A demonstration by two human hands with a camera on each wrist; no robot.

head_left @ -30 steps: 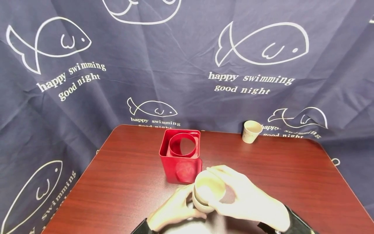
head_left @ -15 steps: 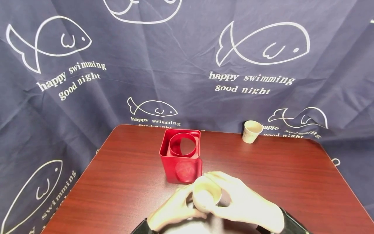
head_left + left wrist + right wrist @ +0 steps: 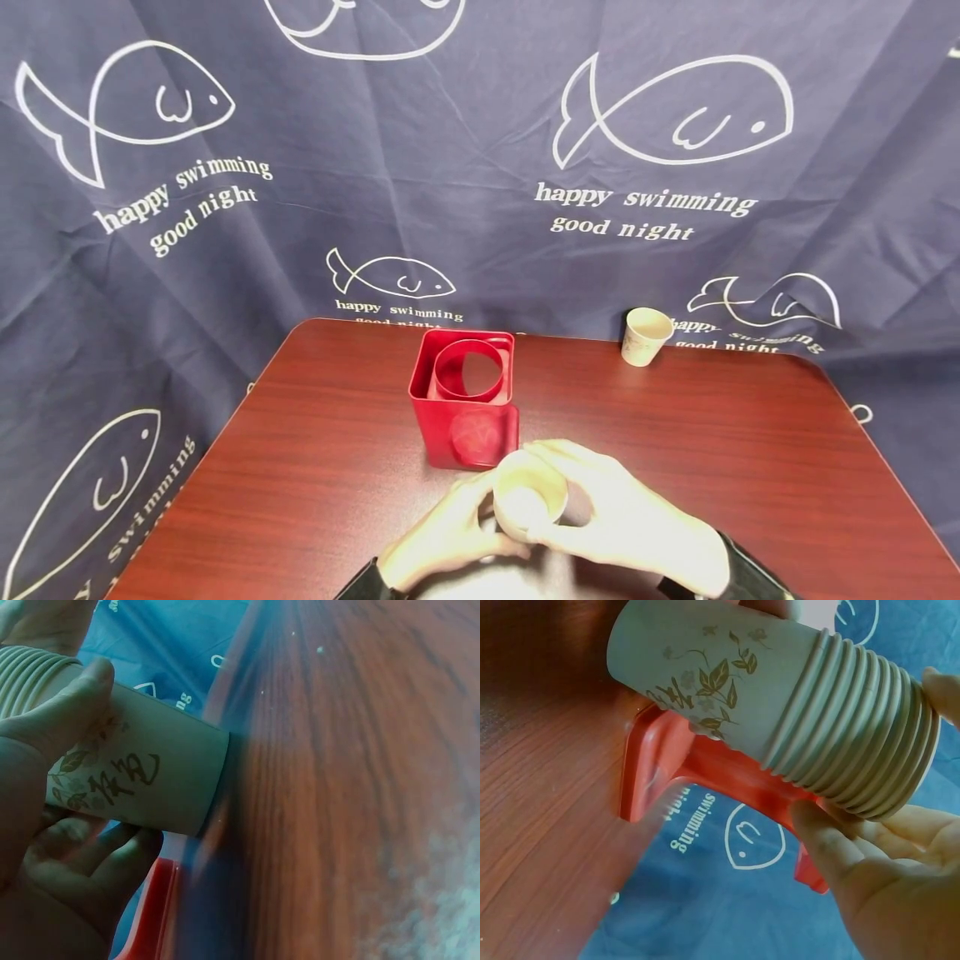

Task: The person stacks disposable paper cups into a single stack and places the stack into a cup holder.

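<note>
Both hands meet over the near edge of the table (image 3: 315, 433), holding a stack of paper cups (image 3: 529, 497) between them, just in front of the red box (image 3: 463, 417).

Left hand (image 3: 442, 537): fingers curl round the lower part of the stack. In the left wrist view the thumb (image 3: 71, 705) lies across the cup wall next to the ribbed rims, and the other fingers (image 3: 90, 859) wrap underneath. Clamped on the stack.

Right hand (image 3: 615, 517): fingers and thumb close on the rim end. In the right wrist view one fingertip (image 3: 821, 825) presses under the stacked rims and another shows at the far edge of the rims. Also clamped on the stack.

Stack: many nested rims, seen as close ridges in the right wrist view (image 3: 855, 742). The outer cup carries a leaf-and-flower print. The open mouth faces up toward the head camera. The stack is tilted, held clear of the tabletop; its base points down toward the table.

Red box: square, open-topped, with a round ring (image 3: 468, 371) inside. It stands mid-table, just beyond the hands; whether the stack touches it cannot be told.

A single cup (image 3: 645, 336) stands upright at the far right of the table, well apart from the hands.

Behind and around the table hangs a dark blue cloth (image 3: 300, 167) printed with white fish outlines and the words "happy swimming good night". Dark sleeves show at both wrists.
</note>
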